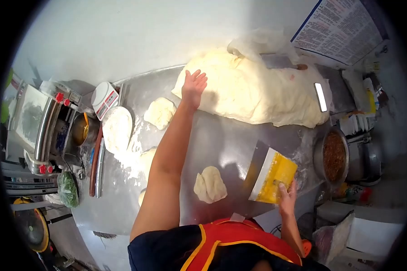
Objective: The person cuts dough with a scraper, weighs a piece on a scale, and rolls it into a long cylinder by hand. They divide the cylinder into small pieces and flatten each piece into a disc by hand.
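The huge mass of pale cream dough (257,97) in front of you is smooth and bulging, with soft folds, and spans the upper middle to upper right of the frame on the grey metal surface (221,144). A white-screened phone (320,97) lies on its right end.

Your left hand (195,86) is over the mass's left end, its grip wide with fingers spread; you can't tell whether it touches the dough. Your right hand (286,195), lower right, has its grip closed on a flat yellow scraper (276,177) with a white band.

Count one big mass and two small dough lumps in full view: a rounded one (160,113) left of your forearm and a creased one (210,184) at lower centre. Parts of two more show beside your left arm. There is one round metal bowl of reddish-brown filling (334,156) at right, and one oval heap of white flour (117,130) at left.
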The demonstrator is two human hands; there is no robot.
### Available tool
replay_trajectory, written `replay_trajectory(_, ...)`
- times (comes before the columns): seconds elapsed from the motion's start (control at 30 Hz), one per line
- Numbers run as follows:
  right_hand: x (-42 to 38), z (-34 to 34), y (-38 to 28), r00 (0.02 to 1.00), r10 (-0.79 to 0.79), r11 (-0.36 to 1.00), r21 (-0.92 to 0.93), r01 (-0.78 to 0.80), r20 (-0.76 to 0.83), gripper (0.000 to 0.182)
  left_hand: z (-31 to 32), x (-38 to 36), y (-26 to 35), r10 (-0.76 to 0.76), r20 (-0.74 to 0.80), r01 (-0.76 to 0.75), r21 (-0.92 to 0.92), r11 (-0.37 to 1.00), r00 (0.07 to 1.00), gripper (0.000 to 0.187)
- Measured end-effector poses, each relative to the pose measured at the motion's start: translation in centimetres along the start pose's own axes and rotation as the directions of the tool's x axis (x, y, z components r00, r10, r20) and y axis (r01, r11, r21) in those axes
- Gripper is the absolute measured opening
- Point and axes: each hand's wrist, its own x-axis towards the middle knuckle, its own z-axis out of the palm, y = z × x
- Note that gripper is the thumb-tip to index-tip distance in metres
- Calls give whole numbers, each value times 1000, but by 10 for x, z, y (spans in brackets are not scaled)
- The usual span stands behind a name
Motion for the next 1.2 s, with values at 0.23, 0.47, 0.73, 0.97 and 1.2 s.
replay_trajectory(0.23, 58, -34, 78, 976, 210, 963, -184, -196, 62, 40, -20, 103, -27, 400, 187, -257, 958, 127, 897, 61)
replay_trajectory(0.47, 69, -32, 94, 930, 367, 912, -192, -363, -11, 37, 39, 164, -19, 117, 73, -46, 976, -215, 990, 74)
replay_trajectory(0.73, 75, -23, 94, 908, 419, 885, -230, -406, 11, 37, 35, 113, -24, -89, 72, -89, 977, -196, 993, 56)
replay_trajectory(0.97, 80, -20, 93, 894, 447, 868, -259, -424, 35, 41, 16, -40, -81, 191, 321, -282, 938, -204, 928, 37)
replay_trajectory(1.2, 87, -22, 100, 919, 394, 881, -294, -371, 18, 41, 22, -16, -55, 492, 460, -299, 879, -373, 739, 53)
